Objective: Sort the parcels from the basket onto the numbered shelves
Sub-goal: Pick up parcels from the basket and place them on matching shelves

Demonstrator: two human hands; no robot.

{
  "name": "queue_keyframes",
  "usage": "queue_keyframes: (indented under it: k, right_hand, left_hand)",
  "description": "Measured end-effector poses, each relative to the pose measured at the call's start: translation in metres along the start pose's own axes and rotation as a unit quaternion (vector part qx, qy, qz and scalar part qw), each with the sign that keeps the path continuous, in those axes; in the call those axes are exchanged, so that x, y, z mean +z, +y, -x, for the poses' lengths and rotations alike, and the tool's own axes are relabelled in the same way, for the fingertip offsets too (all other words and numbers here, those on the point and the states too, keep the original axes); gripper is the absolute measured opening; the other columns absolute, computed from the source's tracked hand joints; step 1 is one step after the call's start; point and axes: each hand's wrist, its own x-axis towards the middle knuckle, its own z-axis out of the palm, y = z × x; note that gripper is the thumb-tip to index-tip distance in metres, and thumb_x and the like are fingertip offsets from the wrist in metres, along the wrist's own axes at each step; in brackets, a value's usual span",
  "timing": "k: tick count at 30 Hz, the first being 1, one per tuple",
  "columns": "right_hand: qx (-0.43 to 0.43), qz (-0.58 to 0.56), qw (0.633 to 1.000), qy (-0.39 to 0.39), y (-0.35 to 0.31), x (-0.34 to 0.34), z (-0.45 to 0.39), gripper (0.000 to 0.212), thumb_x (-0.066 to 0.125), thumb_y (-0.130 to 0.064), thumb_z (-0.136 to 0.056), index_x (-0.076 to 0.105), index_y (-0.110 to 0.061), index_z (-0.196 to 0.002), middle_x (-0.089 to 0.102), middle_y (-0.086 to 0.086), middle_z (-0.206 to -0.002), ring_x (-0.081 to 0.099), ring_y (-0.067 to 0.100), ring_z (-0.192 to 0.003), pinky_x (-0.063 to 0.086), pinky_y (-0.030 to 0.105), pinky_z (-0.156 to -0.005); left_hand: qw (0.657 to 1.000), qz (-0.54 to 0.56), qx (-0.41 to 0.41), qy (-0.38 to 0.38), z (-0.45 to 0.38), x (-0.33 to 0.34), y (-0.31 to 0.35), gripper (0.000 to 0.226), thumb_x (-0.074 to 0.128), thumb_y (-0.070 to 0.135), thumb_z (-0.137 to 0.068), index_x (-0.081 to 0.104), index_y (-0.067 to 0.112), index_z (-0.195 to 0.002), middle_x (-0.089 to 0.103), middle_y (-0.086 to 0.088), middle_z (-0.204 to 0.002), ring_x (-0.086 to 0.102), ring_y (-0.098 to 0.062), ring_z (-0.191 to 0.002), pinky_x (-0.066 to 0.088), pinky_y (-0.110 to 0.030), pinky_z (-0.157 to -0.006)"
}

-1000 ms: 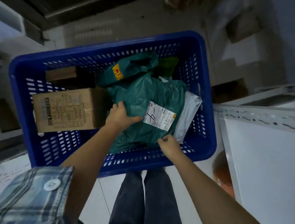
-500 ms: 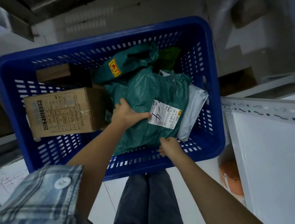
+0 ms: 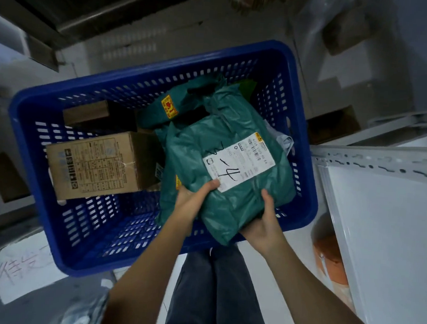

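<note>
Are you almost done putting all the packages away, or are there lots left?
Not nearly done. No parcel shows on the white shelf at the right yet. In hand: the left hand and right hand hold a green bag parcel, marked with a handwritten 4, above the blue basket. Left inside: a printed cardboard box, a small brown box, another green bag and a grey bag.

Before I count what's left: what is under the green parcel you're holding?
Under the green parcel, held by left hand and right hand: another green bag and a grey bag's corner. Anything deeper is covered.
</note>
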Motion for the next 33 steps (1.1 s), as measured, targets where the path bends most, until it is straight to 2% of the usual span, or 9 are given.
queue_keyframes:
  k: [6,9,11,13,16,20,23,27,33]
  right_hand:
    - [-0.02,0.09,0.994,0.05,-0.028,-0.002,0.017,0.039,0.063,-0.029,-0.076,0.06,-0.019,-0.114,0.067,0.007,-0.11,0.06,0.024,-0.107,0.042,0.045,-0.101]
    - [-0.019,0.139,0.989,0.048,-0.045,-0.006,0.025,0.024,0.062,-0.027,-0.083,0.059,-0.021,-0.105,0.066,0.003,-0.106,0.059,0.022,-0.102,0.046,0.044,-0.091]
    - [-0.016,0.171,0.985,0.031,-0.056,-0.011,0.029,0.045,0.075,-0.031,-0.068,0.059,-0.022,-0.109,0.067,0.003,-0.107,0.06,0.022,-0.102,0.048,0.043,-0.083]
    - [-0.001,0.214,0.977,-0.003,-0.067,-0.014,0.033,0.08,0.09,-0.035,-0.038,0.06,-0.022,-0.11,0.071,0.002,-0.103,0.062,0.021,-0.1,0.048,0.042,-0.079]
    - [0.037,0.279,0.958,-0.062,-0.083,-0.009,0.037,0.101,0.095,-0.033,-0.017,0.061,-0.019,-0.111,0.074,0.002,-0.099,0.068,0.019,-0.094,0.051,0.038,-0.079]
    - [0.061,0.348,0.93,-0.103,-0.095,0.011,0.05,0.098,0.095,-0.031,-0.017,0.061,-0.018,-0.108,0.074,0.001,-0.096,0.072,0.015,-0.086,0.053,0.033,-0.078]
    - [0.014,0.343,0.935,-0.088,-0.096,0.024,0.062,0.09,0.094,-0.032,-0.024,0.063,-0.02,-0.108,0.074,0.002,-0.1,0.071,0.016,-0.087,0.05,0.034,-0.081]
    - [-0.045,0.316,0.947,-0.028,-0.094,0.043,0.083,0.045,0.075,-0.04,-0.069,0.064,-0.022,-0.108,0.07,0.007,-0.105,0.068,0.021,-0.092,0.052,0.036,-0.085]
    - [-0.054,0.41,0.911,-0.005,-0.08,0.067,0.147,0.092,0.081,-0.058,-0.053,0.051,-0.024,-0.134,0.067,0.005,-0.118,0.065,0.023,-0.106,0.048,0.042,-0.099]
  left_hand:
    - [0.993,0.044,-0.088,-0.068,0.02,0.005,-0.017,0.071,0.078,0.043,-0.068,0.048,0.02,-0.128,0.062,-0.002,-0.123,0.061,-0.022,-0.107,0.056,-0.042,-0.081]
    - [0.993,0.058,-0.058,-0.079,0.015,-0.014,-0.002,0.096,0.079,0.057,-0.055,0.041,0.022,-0.136,0.056,-0.005,-0.131,0.059,-0.026,-0.111,0.058,-0.038,-0.07]
    - [0.999,0.036,-0.008,-0.022,0.01,-0.036,0.016,0.121,0.08,0.066,-0.042,0.03,0.025,-0.145,0.046,-0.006,-0.143,0.053,-0.028,-0.12,0.055,-0.044,-0.083]
    - [0.998,-0.031,0.044,0.024,0.009,-0.056,0.036,0.118,0.077,0.062,-0.054,0.018,0.028,-0.149,0.037,-0.006,-0.149,0.047,-0.026,-0.126,0.048,-0.046,-0.097]
    - [0.982,-0.17,0.082,-0.027,0.015,-0.072,0.071,0.101,0.072,0.063,-0.059,0.032,0.029,-0.145,0.047,-0.001,-0.139,0.052,-0.018,-0.115,0.049,-0.033,-0.087]
    - [0.956,-0.267,0.01,-0.119,0.037,-0.072,0.1,0.123,0.08,0.071,-0.013,0.045,0.028,-0.122,0.057,0.006,-0.123,0.055,-0.017,-0.113,0.043,-0.036,-0.101]
    - [0.964,-0.226,-0.002,-0.14,0.054,-0.071,0.106,0.12,0.086,0.059,-0.011,0.049,0.026,-0.12,0.061,0.006,-0.117,0.057,-0.015,-0.109,0.045,-0.031,-0.092]
    - [0.981,-0.148,0.002,-0.128,0.08,-0.072,0.105,0.119,0.088,0.059,-0.018,0.049,0.028,-0.126,0.062,0.003,-0.12,0.059,-0.018,-0.109,0.047,-0.035,-0.09]
    - [0.993,-0.093,0.007,-0.067,0.151,-0.072,0.113,0.087,0.08,0.054,-0.055,0.048,0.021,-0.128,0.062,-0.005,-0.119,0.061,-0.022,-0.101,0.049,-0.034,-0.081]
